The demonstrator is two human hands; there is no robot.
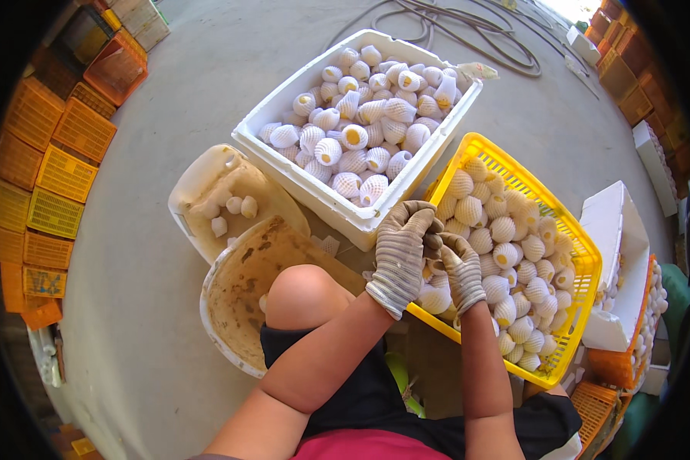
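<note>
My left hand (402,257) and my right hand (461,270), both in striped, soiled work gloves, meet over the near left corner of a yellow plastic basket (579,239). The fingers of both are curled and pinched together; whatever is between them is hidden by the gloves. White foam-netted fruits (525,272) fill the basket. Left of it stands a white foam box (280,172), heaped with small foam-netted fruits (354,137), some showing yellow at the open end of the net.
A cut-open, dirty plastic tub (234,307) sits by my left knee. Behind it, a whitish container (199,180) holds a few pale round pieces (249,207). Stacked orange and yellow crates (67,172) line the left. At right is another foam box (607,253). A hose (468,23) lies coiled beyond.
</note>
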